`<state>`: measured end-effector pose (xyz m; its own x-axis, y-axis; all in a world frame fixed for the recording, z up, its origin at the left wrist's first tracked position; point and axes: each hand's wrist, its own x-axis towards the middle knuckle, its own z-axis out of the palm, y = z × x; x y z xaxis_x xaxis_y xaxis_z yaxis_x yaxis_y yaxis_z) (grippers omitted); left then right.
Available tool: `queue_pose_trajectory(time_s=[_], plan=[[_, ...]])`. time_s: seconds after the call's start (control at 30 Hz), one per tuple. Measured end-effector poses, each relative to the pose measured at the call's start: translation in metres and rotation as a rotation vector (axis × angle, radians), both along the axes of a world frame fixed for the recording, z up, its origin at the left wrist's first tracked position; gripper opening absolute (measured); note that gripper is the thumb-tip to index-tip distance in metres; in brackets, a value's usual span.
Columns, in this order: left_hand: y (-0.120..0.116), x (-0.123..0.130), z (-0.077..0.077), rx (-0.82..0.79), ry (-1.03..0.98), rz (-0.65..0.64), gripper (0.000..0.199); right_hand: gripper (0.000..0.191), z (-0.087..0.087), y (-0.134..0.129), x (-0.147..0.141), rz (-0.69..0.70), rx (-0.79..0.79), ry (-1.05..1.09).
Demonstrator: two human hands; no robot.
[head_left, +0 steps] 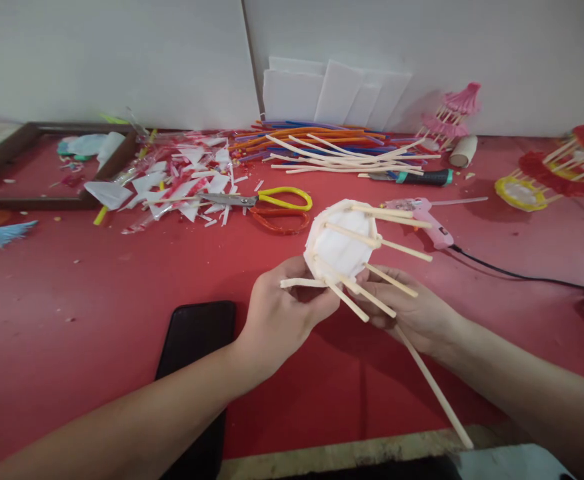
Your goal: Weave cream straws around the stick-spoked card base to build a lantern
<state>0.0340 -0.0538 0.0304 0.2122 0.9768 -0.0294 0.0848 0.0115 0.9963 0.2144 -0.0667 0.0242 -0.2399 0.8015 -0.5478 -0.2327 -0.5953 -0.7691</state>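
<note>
Held up over the table is a white octagonal foam craft base (345,243) with several thin wooden sticks (372,298) jutting from its rim. My left hand (285,313) is closed on its lower left edge, thumb in front. A short end of cream pipe cleaner (302,283) pokes out beside that thumb. My right hand (407,307) is closed at the lower right edge, its fingertips partly hidden behind the sticks. From under it a long cream pipe cleaner (435,383) hangs down toward the table's front edge.
Behind lie yellow-and-red-handled scissors (282,203), a pink glue gun (435,227) with a cord, a cutter knife (422,177) and loose pipe cleaners (342,157). Scraps (187,167) cover the left back near a frame (32,200). A phone (197,333) lies by my left forearm. Red (562,167) and pink (452,113) models stand right.
</note>
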Motion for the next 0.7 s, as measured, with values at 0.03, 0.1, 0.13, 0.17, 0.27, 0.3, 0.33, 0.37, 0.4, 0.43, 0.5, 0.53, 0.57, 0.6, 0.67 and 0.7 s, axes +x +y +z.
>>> queue_pose_trajectory(time_s=[0.03, 0.1, 0.13, 0.17, 0.27, 0.3, 0.33, 0.37, 0.4, 0.43, 0.5, 0.53, 0.57, 0.6, 0.67, 0.7], plan=[[0.0007, -0.0003, -0.0002, -0.008, -0.005, -0.005, 0.014, 0.034, 0.0003, -0.0001, -0.0002, -0.009, 0.005, -0.012], [0.0020, -0.0005, 0.0003, -0.014, -0.010, -0.015, 0.013, 0.036, 0.0004, -0.0008, -0.0009, -0.015, 0.021, -0.027], [0.0025, -0.0005, 0.0010, -0.016, -0.012, -0.020, 0.012, 0.036, -0.0001, -0.0014, -0.0011, -0.007, 0.039, -0.031], [0.0029, -0.0003, 0.0019, -0.019, -0.013, -0.023, 0.011, 0.036, -0.0010, -0.0020, -0.0011, 0.002, 0.066, -0.036], [0.0034, 0.0002, 0.0044, -0.018, -0.025, -0.029, 0.012, 0.031, -0.0050, -0.0042, 0.0001, 0.015, 0.207, -0.091], [0.0035, 0.0002, 0.0046, -0.013, -0.029, -0.028, 0.012, 0.029, -0.0061, -0.0049, 0.0009, 0.011, 0.262, -0.134], [0.0035, 0.0000, 0.0044, -0.006, -0.033, -0.025, 0.013, 0.027, -0.0068, -0.0056, 0.0017, 0.004, 0.318, -0.192], [0.0035, -0.0003, 0.0039, 0.005, -0.033, -0.022, 0.014, 0.026, -0.0068, -0.0062, 0.0023, -0.006, 0.376, -0.261], [0.0034, -0.0007, 0.0031, 0.019, -0.031, -0.019, 0.016, 0.026, -0.0062, -0.0068, 0.0029, -0.017, 0.435, -0.335], [0.0034, -0.0012, 0.0024, 0.032, -0.025, -0.015, 0.019, 0.026, -0.0051, -0.0073, 0.0032, -0.027, 0.495, -0.410], [0.0032, -0.0018, 0.0014, 0.049, -0.019, -0.009, 0.021, 0.027, -0.0022, -0.0083, 0.0032, -0.034, 0.612, -0.543], [0.0031, -0.0020, 0.0016, 0.045, -0.024, -0.012, 0.020, 0.028, -0.0010, -0.0087, 0.0031, -0.031, 0.669, -0.597], [0.0030, -0.0020, 0.0021, 0.037, -0.036, -0.017, 0.018, 0.030, -0.0003, -0.0089, 0.0030, -0.022, 0.724, -0.643], [0.0028, -0.0019, 0.0030, 0.022, -0.049, -0.024, 0.016, 0.032, 0.0000, -0.0091, 0.0030, -0.008, 0.778, -0.683], [0.0024, -0.0014, 0.0048, 0.003, -0.066, -0.041, 0.014, 0.034, -0.0004, -0.0091, 0.0036, 0.013, 0.873, -0.744], [0.0022, -0.0012, 0.0054, 0.003, -0.067, -0.045, 0.013, 0.034, -0.0008, -0.0089, 0.0041, 0.018, 0.904, -0.765]])
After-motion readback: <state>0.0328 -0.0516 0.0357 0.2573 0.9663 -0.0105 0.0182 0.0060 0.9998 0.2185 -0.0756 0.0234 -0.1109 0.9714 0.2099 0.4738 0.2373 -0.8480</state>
